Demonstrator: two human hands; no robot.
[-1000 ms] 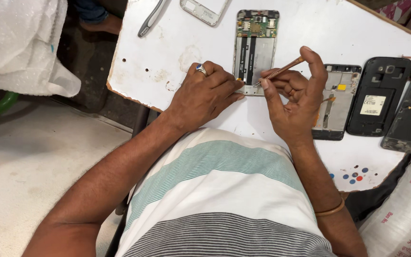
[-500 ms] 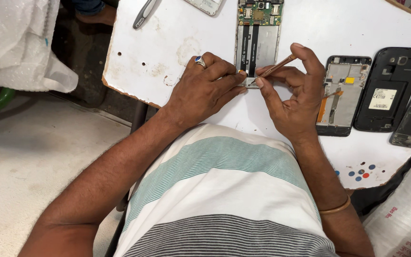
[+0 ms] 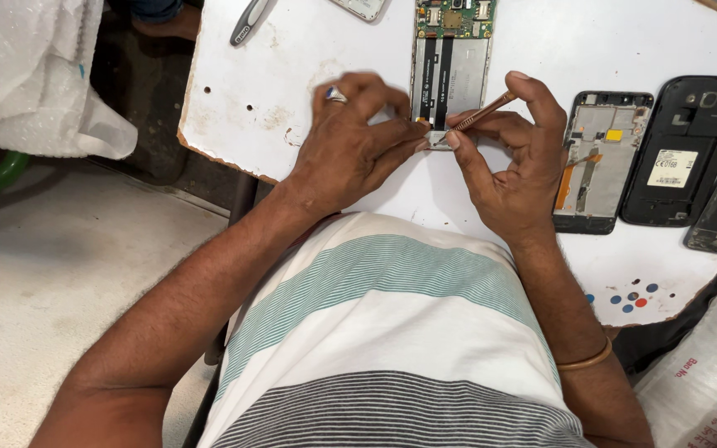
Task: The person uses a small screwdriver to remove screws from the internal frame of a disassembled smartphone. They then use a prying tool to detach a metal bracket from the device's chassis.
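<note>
Left hand [image 3: 350, 149]: my fingers pinch the opened phone [image 3: 451, 70] at its near end.
Right hand [image 3: 504, 162]: grips a thin copper tool [image 3: 483, 112].
Change: tool tip now closer to my left fingertips.

White table, dark phones, striped shirt

The table [image 3: 292, 75] is white with brownish stains and coloured dots near its edge. The opened phone [image 3: 450, 66] shows a green board over silver and black. The tool [image 3: 485, 111] is coppery brown. The black case [image 3: 684, 149] carries a white label. The shirt [image 3: 392, 332] is white with teal and grey stripes.
</note>
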